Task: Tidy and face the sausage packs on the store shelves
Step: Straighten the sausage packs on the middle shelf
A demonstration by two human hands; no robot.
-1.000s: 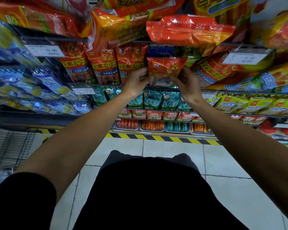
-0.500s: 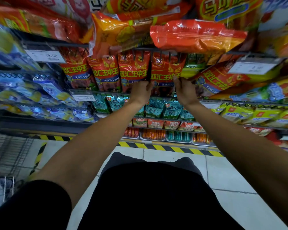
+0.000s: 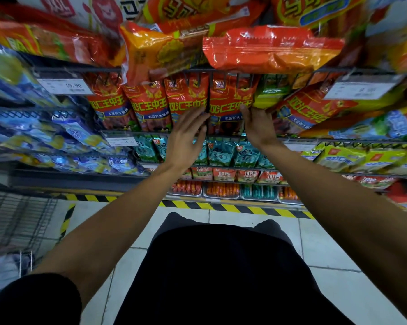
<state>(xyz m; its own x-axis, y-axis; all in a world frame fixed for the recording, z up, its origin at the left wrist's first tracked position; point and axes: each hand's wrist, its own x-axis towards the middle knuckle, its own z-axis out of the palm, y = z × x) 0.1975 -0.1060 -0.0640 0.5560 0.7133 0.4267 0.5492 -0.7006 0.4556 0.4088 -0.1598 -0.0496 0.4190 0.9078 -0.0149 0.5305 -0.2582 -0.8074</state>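
Four red packs (image 3: 188, 99) hang in a row from the wire rail (image 3: 80, 69) at the middle of the shelves, with a price tag (image 3: 65, 86) to their left and blue packs (image 3: 57, 127) further left. The left hand (image 3: 186, 137) lies with straight fingers across the seam between the third and fourth red pack, pressing flat and gripping nothing. The fourth pack (image 3: 230, 99) sits between the hands; the right hand (image 3: 258, 127) touches its right edge with relaxed fingers, and whether the thumb pinches the edge cannot be told. Just right of it hangs a green pack (image 3: 270, 92), then a tilted red pack (image 3: 308, 109) leaning out of line. Above, an orange pack (image 3: 272, 51) juts over the rail toward the near side; a hard shove upward on the row could, I judge, knock it loose. Pressing too firmly might also slip the fourth pack off its hook or swing it askew, since both hands only steady it. Lower down, teal packs (image 3: 221, 156) fill the next shelf, and near the floor four metal trays (image 3: 221, 196) hold loose sausages, orange in three and teal in one. The tilted pack looks the next thing needing straightening.
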